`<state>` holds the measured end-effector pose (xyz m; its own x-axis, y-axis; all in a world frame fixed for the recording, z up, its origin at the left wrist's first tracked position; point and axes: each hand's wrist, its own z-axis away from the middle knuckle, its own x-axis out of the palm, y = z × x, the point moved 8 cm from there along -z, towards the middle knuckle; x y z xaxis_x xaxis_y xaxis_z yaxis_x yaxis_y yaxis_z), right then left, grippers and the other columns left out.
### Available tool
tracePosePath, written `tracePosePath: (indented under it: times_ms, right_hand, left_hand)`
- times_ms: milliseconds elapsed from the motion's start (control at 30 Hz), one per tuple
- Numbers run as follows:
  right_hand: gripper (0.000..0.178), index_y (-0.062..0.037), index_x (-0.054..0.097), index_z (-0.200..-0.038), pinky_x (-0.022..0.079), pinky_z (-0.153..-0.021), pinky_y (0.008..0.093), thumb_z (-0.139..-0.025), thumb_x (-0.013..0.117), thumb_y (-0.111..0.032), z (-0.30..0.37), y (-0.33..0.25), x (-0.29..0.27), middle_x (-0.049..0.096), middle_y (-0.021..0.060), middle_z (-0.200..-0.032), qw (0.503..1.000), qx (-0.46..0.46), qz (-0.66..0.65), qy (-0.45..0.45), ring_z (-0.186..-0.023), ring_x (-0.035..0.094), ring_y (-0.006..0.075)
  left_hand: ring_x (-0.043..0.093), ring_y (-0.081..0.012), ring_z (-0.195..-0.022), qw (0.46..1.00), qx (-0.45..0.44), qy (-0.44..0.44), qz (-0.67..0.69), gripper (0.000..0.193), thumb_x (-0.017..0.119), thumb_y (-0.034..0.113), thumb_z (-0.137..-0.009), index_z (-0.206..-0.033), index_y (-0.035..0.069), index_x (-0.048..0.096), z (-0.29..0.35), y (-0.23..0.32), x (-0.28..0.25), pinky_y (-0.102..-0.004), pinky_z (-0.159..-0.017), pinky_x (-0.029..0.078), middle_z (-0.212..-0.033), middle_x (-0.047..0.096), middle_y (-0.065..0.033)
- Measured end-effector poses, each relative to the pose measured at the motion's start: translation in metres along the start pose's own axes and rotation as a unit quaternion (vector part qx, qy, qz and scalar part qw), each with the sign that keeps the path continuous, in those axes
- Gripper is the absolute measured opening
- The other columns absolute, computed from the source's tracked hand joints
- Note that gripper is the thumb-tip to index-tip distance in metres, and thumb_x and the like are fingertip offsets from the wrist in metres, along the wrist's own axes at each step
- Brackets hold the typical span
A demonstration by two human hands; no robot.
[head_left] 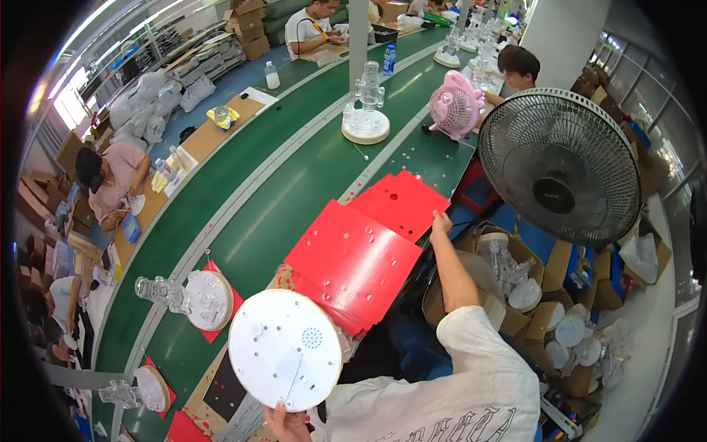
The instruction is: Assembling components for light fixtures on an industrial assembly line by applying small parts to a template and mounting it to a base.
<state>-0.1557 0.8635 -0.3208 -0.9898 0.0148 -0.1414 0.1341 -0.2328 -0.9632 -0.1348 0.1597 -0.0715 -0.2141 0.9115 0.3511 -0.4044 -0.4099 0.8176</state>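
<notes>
The left hand (pixel 286 425) gripped the near rim of a round white plastic base (pixel 284 349), near centre. The right hand (pixel 440 222) pressed fingers together on red corrugated plastic sheets (pixel 353 261) farther right.

Two fans, one black (pixel 560 168) and one pink (pixel 454 107); two water bottles, one (pixel 272 75) and another (pixel 389 60).

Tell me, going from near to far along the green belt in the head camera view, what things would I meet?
Left hand holding a white round disc → red corrugated sheets, with the right hand at their far edge → clear figure on a round base → pink desk fan → blue-capped bottle.
</notes>
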Motion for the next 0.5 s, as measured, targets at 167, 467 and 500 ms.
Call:
tracePosePath:
  times_ms: [167,467,500]
  right_hand:
    - [0.031,0.0013,0.072,-0.116,0.051,-0.086,0.0291,-0.095,0.070,-0.022,0.087,-0.152,0.017,0.074,0.0057,-0.105,0.963,-0.156,-0.185,-0.122,-0.092,0.063,0.0123]
    - [0.032,-0.0119,0.076,-0.115,0.053,-0.077,0.0332,-0.084,0.069,-0.013,0.526,-0.308,-0.090,0.073,0.0087,-0.115,0.443,-0.825,0.093,-0.338,-0.101,0.070,0.0202]
    - [0.034,-0.0125,0.074,-0.118,0.052,-0.076,0.0317,-0.085,0.066,-0.013,0.546,-0.295,-0.097,0.071,0.0064,-0.117,0.408,-0.817,0.122,-0.389,-0.101,0.069,0.0190]
  left_hand:
    - [0.065,-0.0182,-0.085,0.999,-0.005,-0.019,0.026,0.069,0.064,0.020,-0.093,-0.152,0.002,0.032,0.001,-0.004,0.005,-0.0268,-0.053,0.044,-0.131,0.057,-0.0159]
    - [0.035,-0.0060,-0.046,0.994,0.024,-0.109,-0.015,0.082,0.055,0.011,-0.101,-0.163,0.012,0.002,-0.004,-0.002,0.057,-0.0223,-0.043,0.032,-0.085,0.062,-0.0047]
    - [0.044,-0.0093,-0.048,0.992,0.025,-0.119,-0.018,0.080,0.054,0.012,-0.101,-0.163,0.012,0.004,-0.005,-0.002,0.061,-0.0230,-0.043,0.037,-0.091,0.064,-0.0070]
